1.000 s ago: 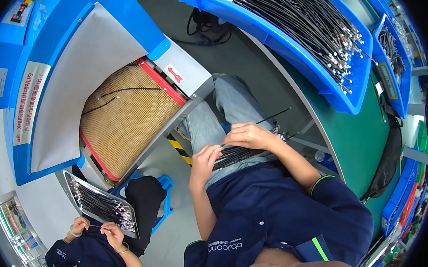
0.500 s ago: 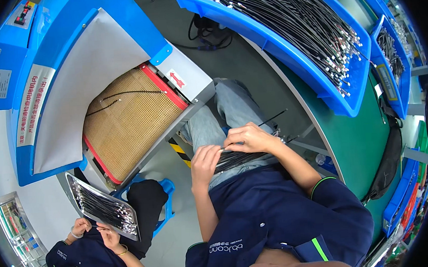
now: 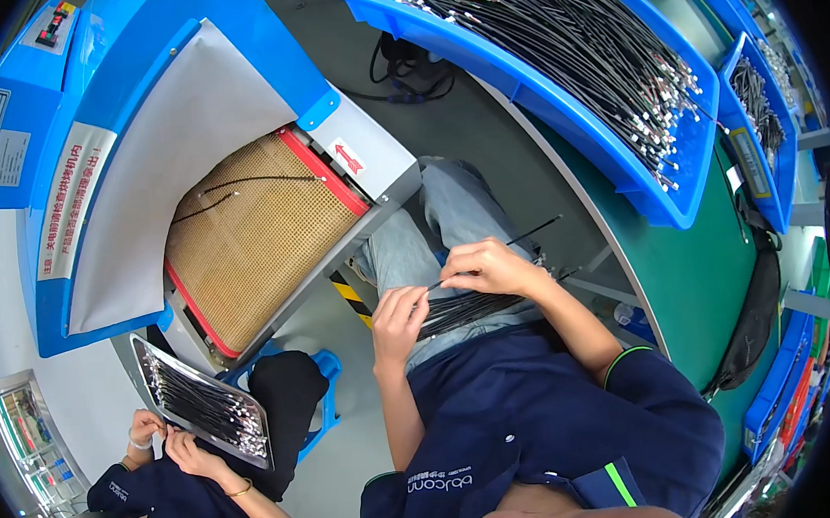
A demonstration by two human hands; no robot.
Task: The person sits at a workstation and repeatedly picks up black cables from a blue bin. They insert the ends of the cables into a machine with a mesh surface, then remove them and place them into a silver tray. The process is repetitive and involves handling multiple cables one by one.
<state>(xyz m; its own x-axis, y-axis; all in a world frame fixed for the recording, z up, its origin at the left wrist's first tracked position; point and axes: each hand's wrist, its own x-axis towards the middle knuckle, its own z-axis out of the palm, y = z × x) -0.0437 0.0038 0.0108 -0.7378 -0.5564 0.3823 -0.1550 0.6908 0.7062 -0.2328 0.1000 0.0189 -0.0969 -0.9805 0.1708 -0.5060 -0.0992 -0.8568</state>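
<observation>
Left hand: fingers are curled, with one end of the cable seemingly pinched at the tips; the exact contact is too small to be told.
Right hand: the same cable is pinched between thumb and fingertips, just beside the left hand.
Cable: held above the lap; its far end is left unsupported beyond the right hand and could be snagged if swung low.
Pinch: a thin grip is judged easily lost; the cable could be slipped or, if pulled hard, strained at its end.
Bundle: laid across the lap beneath both hands; if the knees were shifted, strands could be spilled onto the floor.
Belt: two loose cables are borne on it; if run unwatched, these could be carried under the curtain.
</observation>
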